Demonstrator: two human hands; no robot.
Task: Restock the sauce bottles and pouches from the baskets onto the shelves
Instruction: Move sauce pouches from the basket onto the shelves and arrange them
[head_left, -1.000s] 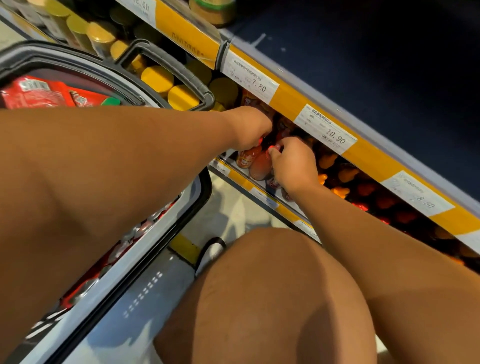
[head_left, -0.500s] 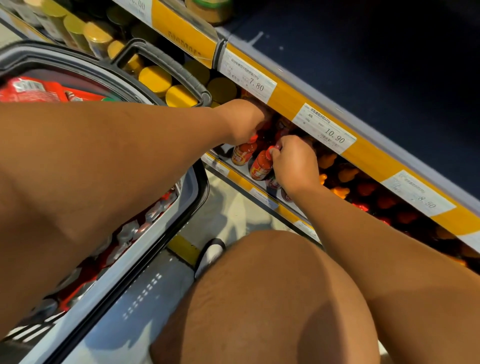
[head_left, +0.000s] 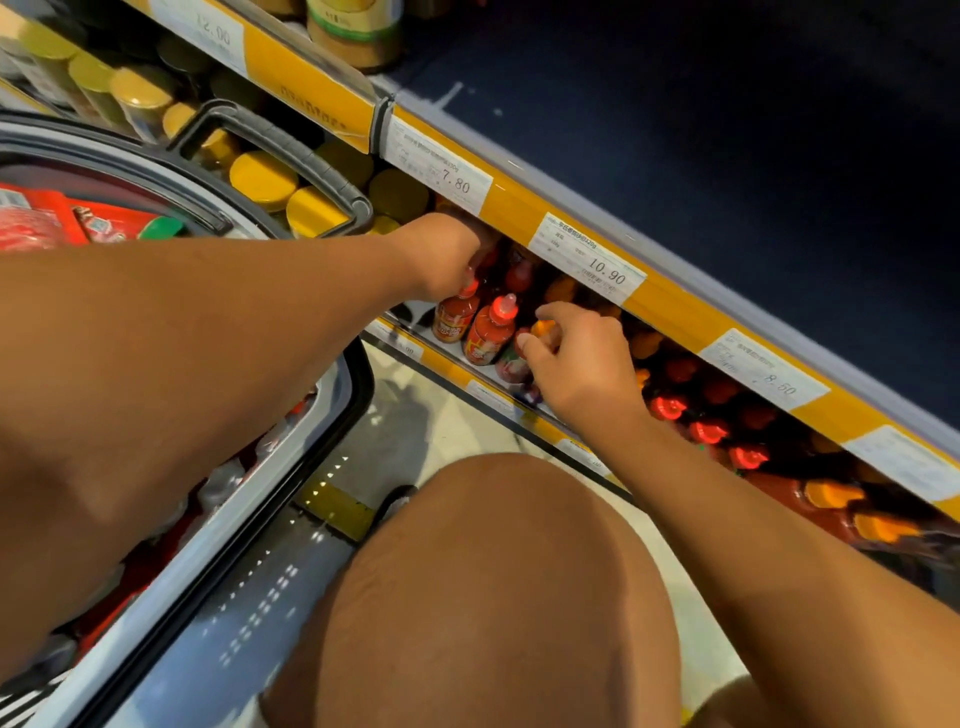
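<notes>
I judge tipping the main hazard: my left hand (head_left: 441, 260) pinches the cap of one sauce bottle (head_left: 454, 317) at the shelf (head_left: 436, 364) front, and a nudge could topple the second bottle (head_left: 488, 332) touching it at 4 o'clock. My right hand (head_left: 576, 358), fingers loosely curled, holds nothing I can see. The basket (head_left: 291, 156) at 9 o'clock carries red pouches (head_left: 57, 223).

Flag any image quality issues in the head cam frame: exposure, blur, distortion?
Head view: strong wide-angle distortion, the left forearm and knee loom large; the shelf interior is underexposed, with bottles deep in shadow; the 12.00 price tag is soft, while the 10.90 tag is legible; the left hand hides its bottle's cap; specular dots glint on the basket rim.
</notes>
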